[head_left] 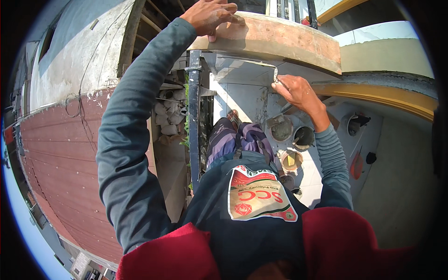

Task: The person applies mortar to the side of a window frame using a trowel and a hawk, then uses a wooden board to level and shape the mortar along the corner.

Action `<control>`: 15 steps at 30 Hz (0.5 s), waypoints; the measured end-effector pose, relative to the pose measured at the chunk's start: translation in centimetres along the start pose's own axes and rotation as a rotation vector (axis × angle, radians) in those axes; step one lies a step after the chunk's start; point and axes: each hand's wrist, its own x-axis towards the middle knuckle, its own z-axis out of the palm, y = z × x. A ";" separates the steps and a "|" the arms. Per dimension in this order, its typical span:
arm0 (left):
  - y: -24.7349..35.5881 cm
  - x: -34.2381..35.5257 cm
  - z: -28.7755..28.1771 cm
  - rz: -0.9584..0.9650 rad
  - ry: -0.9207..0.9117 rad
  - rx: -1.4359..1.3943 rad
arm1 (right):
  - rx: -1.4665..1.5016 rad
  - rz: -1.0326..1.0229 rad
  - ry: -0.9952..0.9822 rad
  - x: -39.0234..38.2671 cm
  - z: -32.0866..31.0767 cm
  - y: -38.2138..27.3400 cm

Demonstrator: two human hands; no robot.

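A long plaster-stained, brownish board or ledge (284,39) runs across the top of the view; whether it is wood or masonry I cannot tell. My left hand (211,17) is at its left end, fingers apart and partly bent, thumb pointing down against the near face. The fingers cast a shadow on the surface. Below the right half of the ledge, my right hand (296,92) is closed round the handle of a trowel (275,73). The trowel's thin shank or blade edge reaches left beneath the ledge's lower edge.
A dark metal post (195,116) stands left of my legs, beside a reddish corrugated surface (70,163). Several containers stand on the pale floor, among them a mortar bucket (281,128) and a dark-filled bucket (304,138). A yellow beam (382,99) curves along the right.
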 end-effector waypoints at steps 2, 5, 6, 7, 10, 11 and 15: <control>0.1 0.1 -0.2 -0.044 -0.031 0.002 | -0.004 -0.003 0.037 0.1 -0.2 0.8; -0.1 -0.7 1.6 -0.021 0.088 0.047 | 0.128 -0.040 0.141 -0.8 -2.4 -0.3; -0.1 -0.6 2.5 -0.076 0.136 0.055 | 0.166 -0.063 0.202 -1.5 -2.7 -0.6; -0.3 -0.8 3.1 -0.076 0.148 0.029 | 0.166 -0.045 0.224 -2.1 -2.6 -0.7; 0.9 -0.1 2.3 -0.110 0.119 0.020 | 0.252 0.013 0.173 -4.6 -1.9 0.4; 1.1 0.3 2.0 -0.081 0.169 0.058 | 0.236 -0.003 0.196 -5.3 -0.2 1.8; 3.6 3.0 0.8 0.011 0.181 0.075 | 0.192 0.098 0.121 -5.8 1.2 2.0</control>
